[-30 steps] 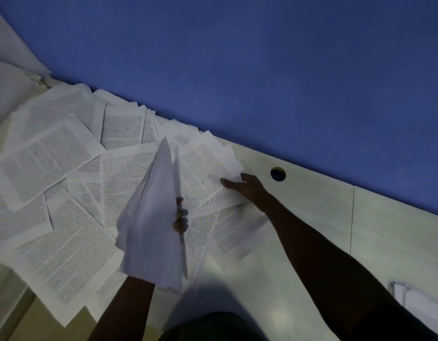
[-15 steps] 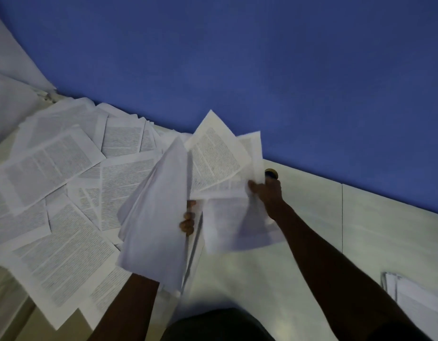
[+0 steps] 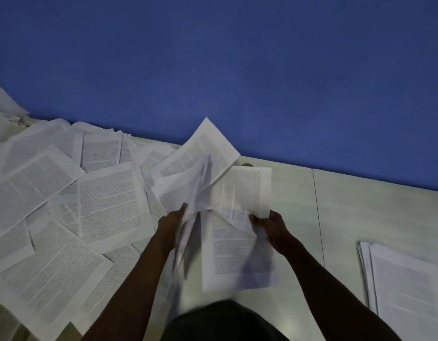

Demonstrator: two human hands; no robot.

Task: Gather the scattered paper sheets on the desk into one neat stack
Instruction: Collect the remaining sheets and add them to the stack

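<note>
Sheets [image 3: 65,205] of printed paper lie scattered and overlapping across the left half of the desk [image 3: 360,212], reaching back to the blue wall [image 3: 237,70]. Near the middle, both hands hold a loose bundle [image 3: 223,193] of pages above the desk: the left hand [image 3: 172,221] grips its left edge, fingers curled into blurred, fanned pages, and the right hand [image 3: 272,223] pinches the near right corner of a sheet. The pages in the bundle sit at different angles, one corner sticking up toward the wall, so they are not squared. At the near right, well apart from the scatter, a stack [image 3: 405,286] lies flat with its edges only roughly aligned. By my judgement the job is well under way but far from done: some pages are stacked and a few are in hand, while most of the pile on the left is untouched. Left to do are squaring the bundle, adding it to the stack, and clearing the spread.
</note>
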